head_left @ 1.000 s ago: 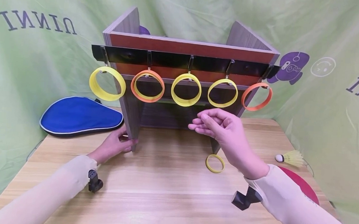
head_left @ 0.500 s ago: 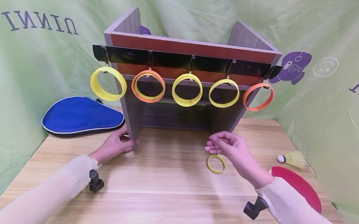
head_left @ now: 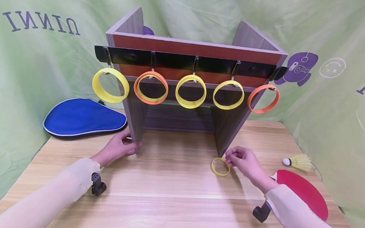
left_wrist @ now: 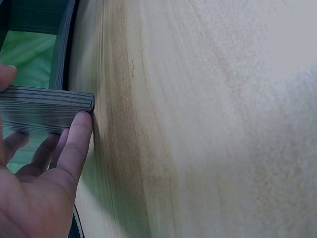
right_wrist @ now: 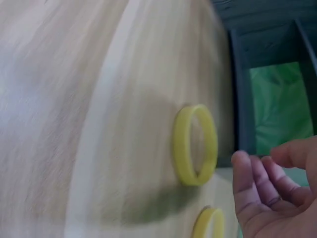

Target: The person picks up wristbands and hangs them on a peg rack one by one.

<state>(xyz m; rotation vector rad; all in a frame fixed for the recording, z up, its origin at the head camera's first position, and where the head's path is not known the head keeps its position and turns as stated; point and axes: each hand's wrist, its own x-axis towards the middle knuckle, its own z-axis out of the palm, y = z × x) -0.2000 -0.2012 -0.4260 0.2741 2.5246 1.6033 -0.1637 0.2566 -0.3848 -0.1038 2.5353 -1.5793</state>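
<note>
A grey wood-grain stand carries a black rail across its front. Yellow rings and orange rings hang from its hooks. My left hand holds the foot of the left side panel, with thumb and fingers on opposite faces. Beside the right panel's foot is my right hand, fingers loosely bent and nothing in them. Its fingertips are close to a yellow ring on the table; touching cannot be told. The right wrist view shows a second yellow ring, partly out of frame.
On the wooden table, a blue paddle case lies left of the stand. A red table tennis paddle is partly under the right forearm, with a yellow shuttlecock beyond it. Green fabric surrounds the table.
From in front of the hanging rings, my right hand has come down and rightward to the ring on the table. My left hand stays at the panel; the hanging rings look unchanged.
</note>
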